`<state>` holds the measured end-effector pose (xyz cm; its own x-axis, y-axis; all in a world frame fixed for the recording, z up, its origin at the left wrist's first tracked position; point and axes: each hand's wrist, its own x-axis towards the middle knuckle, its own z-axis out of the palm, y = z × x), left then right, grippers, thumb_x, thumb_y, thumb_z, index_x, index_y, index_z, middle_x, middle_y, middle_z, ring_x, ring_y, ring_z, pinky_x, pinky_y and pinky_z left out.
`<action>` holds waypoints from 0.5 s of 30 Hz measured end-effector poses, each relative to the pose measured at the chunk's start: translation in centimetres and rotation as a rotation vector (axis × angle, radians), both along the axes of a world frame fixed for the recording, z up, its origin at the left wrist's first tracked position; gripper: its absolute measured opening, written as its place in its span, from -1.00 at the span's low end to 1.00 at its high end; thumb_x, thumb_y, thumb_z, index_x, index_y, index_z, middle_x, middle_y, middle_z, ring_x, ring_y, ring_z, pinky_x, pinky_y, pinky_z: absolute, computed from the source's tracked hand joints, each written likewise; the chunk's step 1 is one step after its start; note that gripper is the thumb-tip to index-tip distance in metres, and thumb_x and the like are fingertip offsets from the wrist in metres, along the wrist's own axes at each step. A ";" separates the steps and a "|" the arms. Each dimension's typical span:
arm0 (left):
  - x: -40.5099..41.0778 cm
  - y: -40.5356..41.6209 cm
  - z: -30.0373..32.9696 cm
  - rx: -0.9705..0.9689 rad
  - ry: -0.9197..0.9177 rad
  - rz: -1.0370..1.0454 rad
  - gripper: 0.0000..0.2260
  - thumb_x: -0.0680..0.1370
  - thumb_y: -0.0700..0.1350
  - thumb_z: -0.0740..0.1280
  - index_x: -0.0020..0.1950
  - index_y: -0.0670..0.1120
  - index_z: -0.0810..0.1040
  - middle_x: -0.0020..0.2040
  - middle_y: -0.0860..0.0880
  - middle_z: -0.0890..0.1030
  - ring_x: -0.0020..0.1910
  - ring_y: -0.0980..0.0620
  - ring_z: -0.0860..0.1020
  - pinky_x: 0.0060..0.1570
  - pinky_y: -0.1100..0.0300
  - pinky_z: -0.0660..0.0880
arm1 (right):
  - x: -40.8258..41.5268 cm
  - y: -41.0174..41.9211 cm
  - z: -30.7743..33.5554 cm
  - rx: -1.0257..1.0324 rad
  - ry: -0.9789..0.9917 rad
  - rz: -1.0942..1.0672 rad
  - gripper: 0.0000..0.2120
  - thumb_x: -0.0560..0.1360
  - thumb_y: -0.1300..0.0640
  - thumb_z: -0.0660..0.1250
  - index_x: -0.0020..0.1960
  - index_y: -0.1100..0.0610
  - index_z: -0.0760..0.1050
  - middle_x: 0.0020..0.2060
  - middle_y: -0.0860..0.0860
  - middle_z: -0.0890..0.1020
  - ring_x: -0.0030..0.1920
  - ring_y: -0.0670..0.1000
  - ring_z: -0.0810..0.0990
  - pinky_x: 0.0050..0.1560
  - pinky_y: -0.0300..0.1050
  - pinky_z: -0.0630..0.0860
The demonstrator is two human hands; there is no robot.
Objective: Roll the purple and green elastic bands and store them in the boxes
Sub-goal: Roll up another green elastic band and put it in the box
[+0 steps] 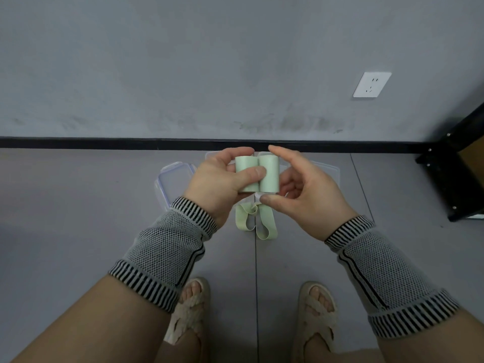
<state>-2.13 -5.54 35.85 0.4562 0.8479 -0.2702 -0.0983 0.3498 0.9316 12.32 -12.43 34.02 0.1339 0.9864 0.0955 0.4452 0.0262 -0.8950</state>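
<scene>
left hand [220, 179] grips two green rolls [256, 174] | upright, side by side

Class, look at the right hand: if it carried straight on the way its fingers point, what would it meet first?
Probably the right-hand green roll, beside which the right hand sits with fingers pointing left; the left hand grips both rolls. Depth is unclear.

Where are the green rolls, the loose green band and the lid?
green rolls [258, 174], head view, on the seam between the two rolls
loose green band [265, 222], head view, on its right strip
lid [174, 182], head view, on its clear flat middle
</scene>
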 end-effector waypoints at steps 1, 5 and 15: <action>0.1 -0.1 0.0 -0.005 -0.003 -0.021 -0.70 0.45 -0.34 0.37 0.14 -0.12 0.49 -0.16 -0.09 0.63 -0.21 -0.01 0.64 -0.21 0.18 0.60 | -0.1 0.1 0.0 0.006 0.017 0.008 -0.32 0.32 0.16 0.54 0.21 -0.38 0.31 -0.23 -0.04 0.59 -0.26 -0.14 0.58 -0.17 -0.29 0.50; 0.3 -0.2 -0.2 -0.045 -0.024 -0.039 -0.70 0.47 -0.35 0.34 0.18 -0.15 0.48 -0.09 -0.15 0.64 -0.15 -0.05 0.65 -0.14 0.14 0.62 | 0.0 0.2 -0.3 0.012 0.032 0.017 -0.42 0.32 0.18 0.53 0.12 -0.33 0.39 -0.26 -0.01 0.61 -0.30 -0.12 0.58 -0.20 -0.26 0.51; -0.6 0.5 -0.2 -0.051 0.034 -0.036 -0.75 0.51 -0.35 0.30 0.13 -0.10 0.51 -0.19 -0.02 0.64 -0.26 0.09 0.64 -0.31 0.28 0.57 | 0.8 -0.3 0.7 -0.011 0.129 0.099 -0.43 0.35 0.30 0.49 0.21 -0.13 0.40 -0.29 0.01 0.59 -0.27 -0.04 0.58 -0.16 -0.15 0.59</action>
